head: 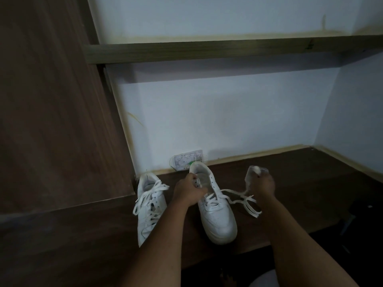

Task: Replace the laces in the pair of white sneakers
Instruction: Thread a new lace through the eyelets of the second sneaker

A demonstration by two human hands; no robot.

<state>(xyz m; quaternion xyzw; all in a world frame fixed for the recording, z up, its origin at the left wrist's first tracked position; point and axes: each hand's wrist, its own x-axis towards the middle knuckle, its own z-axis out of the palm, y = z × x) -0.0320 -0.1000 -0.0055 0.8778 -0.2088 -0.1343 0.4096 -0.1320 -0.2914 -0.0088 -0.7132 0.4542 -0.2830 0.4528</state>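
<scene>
Right sneaker (pixel 215 216) white, scuffed, lace (pixel 242 198) half out; left hand (pixel 189 190) gripping collar.

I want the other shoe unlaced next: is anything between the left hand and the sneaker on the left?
Nothing visible. The left hand grips the right sneaker at its eyelet edge; the left sneaker lies just beside it, laces up, with only bare desk between.
</scene>
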